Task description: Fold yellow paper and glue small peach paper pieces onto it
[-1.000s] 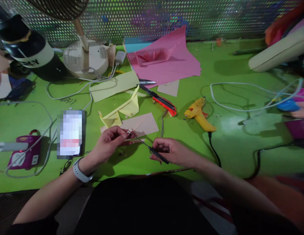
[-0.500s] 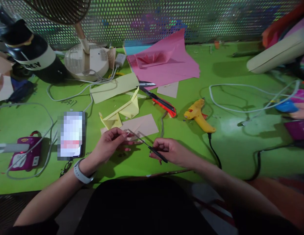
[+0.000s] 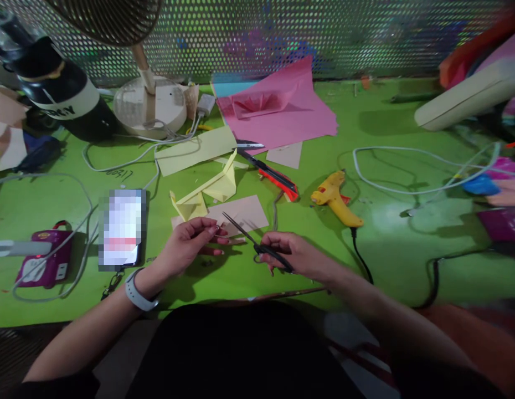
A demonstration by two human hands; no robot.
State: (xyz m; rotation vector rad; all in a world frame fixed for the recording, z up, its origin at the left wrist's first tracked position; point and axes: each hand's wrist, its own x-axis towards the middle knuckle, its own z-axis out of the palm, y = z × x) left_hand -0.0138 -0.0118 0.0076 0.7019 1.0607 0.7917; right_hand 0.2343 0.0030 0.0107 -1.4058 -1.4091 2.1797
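Note:
My right hand (image 3: 284,252) is closed around the handles of black-handled scissors (image 3: 245,231), whose slim blades point up and left towards my other hand. With thumb and forefinger pinched, my left hand (image 3: 193,238) holds a thin pale strip of paper (image 3: 236,240); its far end is partly hidden by the fingers. Beyond the fingertips lies a flat beige paper piece (image 3: 247,213) on the green table (image 3: 315,244). A folded yellow paper shape (image 3: 218,185) sits just behind it. The blades stand apart from the strip.
A red-and-black box cutter (image 3: 278,180) and a yellow glue gun (image 3: 336,199) lie beyond my right hand. Pink paper (image 3: 299,111) is at the back. To the left are a phone (image 3: 123,227), a purple power socket (image 3: 47,257), a fan base (image 3: 170,113), a dark bottle (image 3: 81,105) and loose cables.
The scissors have drawn back to the right, away from my left fingers, and turned so the handle loops show. My left hand has barely moved.

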